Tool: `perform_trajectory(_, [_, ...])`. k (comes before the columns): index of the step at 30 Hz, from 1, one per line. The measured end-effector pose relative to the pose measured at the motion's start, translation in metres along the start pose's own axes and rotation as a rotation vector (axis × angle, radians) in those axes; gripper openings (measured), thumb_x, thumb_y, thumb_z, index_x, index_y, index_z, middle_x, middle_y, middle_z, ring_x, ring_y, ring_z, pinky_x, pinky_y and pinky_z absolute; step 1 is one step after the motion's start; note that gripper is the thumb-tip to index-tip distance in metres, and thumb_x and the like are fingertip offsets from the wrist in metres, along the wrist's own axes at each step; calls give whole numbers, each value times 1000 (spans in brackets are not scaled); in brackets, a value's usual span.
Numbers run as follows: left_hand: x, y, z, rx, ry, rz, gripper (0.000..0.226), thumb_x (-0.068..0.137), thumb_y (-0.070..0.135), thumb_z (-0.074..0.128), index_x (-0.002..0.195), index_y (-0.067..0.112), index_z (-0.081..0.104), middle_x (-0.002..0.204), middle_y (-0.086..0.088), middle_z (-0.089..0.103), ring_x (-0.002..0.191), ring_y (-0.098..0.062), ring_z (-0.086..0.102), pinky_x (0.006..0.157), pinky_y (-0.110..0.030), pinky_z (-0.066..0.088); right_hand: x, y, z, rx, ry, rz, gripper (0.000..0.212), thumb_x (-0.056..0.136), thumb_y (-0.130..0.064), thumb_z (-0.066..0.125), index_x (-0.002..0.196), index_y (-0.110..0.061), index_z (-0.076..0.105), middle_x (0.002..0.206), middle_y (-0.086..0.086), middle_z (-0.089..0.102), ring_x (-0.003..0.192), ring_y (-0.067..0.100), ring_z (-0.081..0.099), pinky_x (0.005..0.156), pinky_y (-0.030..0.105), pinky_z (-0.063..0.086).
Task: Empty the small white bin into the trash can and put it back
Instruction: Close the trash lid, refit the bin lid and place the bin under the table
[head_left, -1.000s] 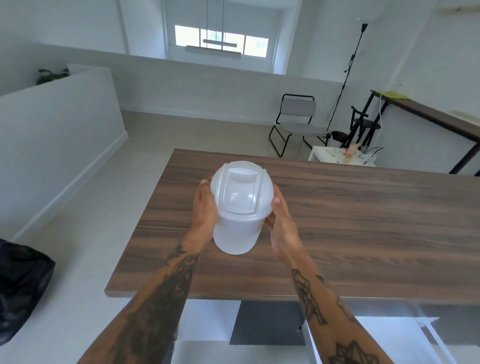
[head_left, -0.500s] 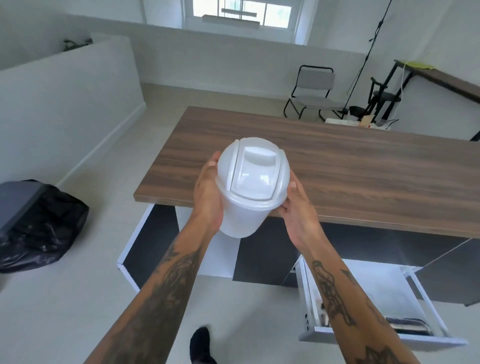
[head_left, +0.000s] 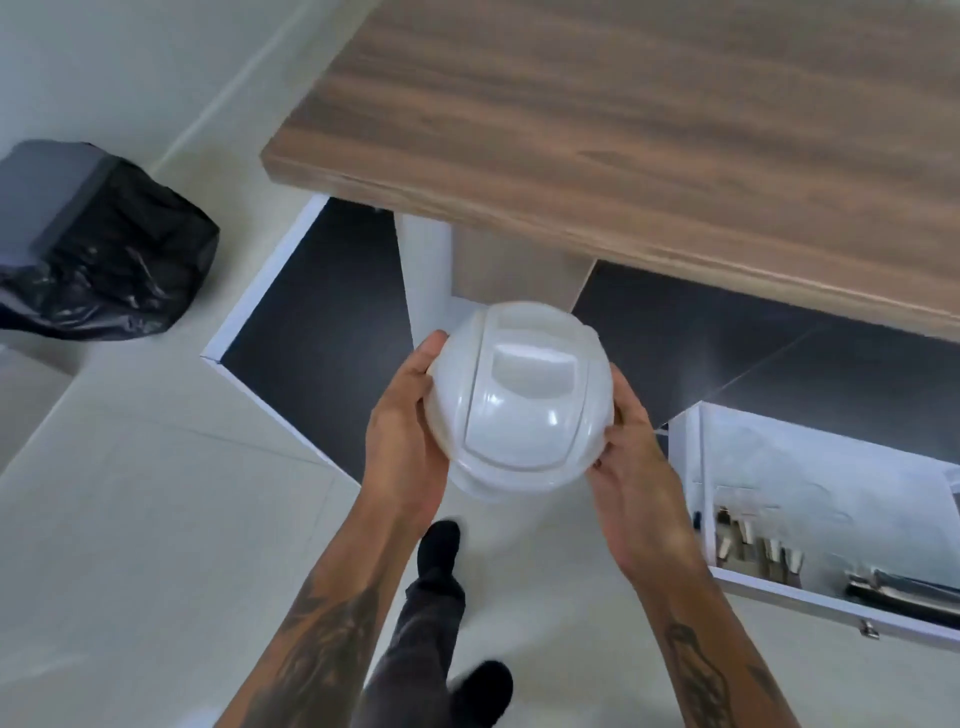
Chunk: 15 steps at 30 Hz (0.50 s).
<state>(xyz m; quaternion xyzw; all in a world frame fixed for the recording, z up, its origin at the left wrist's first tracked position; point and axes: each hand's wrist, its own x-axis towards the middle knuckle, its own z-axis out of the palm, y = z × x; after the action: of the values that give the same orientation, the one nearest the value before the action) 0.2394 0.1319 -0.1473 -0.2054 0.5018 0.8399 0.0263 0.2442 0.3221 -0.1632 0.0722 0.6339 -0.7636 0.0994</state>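
I hold the small white bin (head_left: 519, 402) in the air in front of me, seen from above, its domed swing lid on top and shut. My left hand (head_left: 402, 434) grips its left side and my right hand (head_left: 636, 462) grips its right side. The bin hangs over the floor, off the wooden table (head_left: 623, 119). The grey trash can (head_left: 62, 192) with a black bag (head_left: 119, 265) stands on the floor at the far left, well apart from the bin. The bin's inside is hidden by the lid.
An open white drawer (head_left: 810, 499) with metal utensils juts out at the right. The table's front edge runs above my hands. My legs and dark shoes (head_left: 441, 545) are below on the pale tiled floor. A white wall stands behind the trash can.
I lifted the bin off the table and drew it back toward me. My view has dropped toward the floor and the trash can has come closer on the left.
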Motion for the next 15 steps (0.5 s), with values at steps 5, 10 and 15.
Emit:
perform_trajectory(5, [78, -93, -50, -41, 155, -115, 40, 109, 23, 41, 141, 14, 63, 140, -11, 68, 131, -31, 63, 115, -52, 47, 75, 116, -9, 63, 131, 143, 44, 110, -18, 37, 150, -31, 50, 145, -7, 62, 135, 16, 58, 117, 48, 42])
perform_trajectory(10, [170, -186, -97, -77, 256, -166, 42, 109, 18, 38, 147, 10, 56, 147, -12, 62, 137, -32, 58, 118, -50, 44, 160, 227, -1, 147, 298, 265, 40, 109, -21, 40, 144, -21, 59, 142, 1, 66, 130, 22, 63, 111, 47, 49])
perform_trajectory(15, [262, -272, -141, -118, 327, -163, 43, 107, 16, 38, 144, 10, 59, 144, -13, 64, 132, -33, 62, 113, -51, 49, 240, 326, 2, 230, 409, 338, 32, 105, -22, 47, 116, -22, 77, 91, -5, 81, 84, 17, 78, 79, 38, 66])
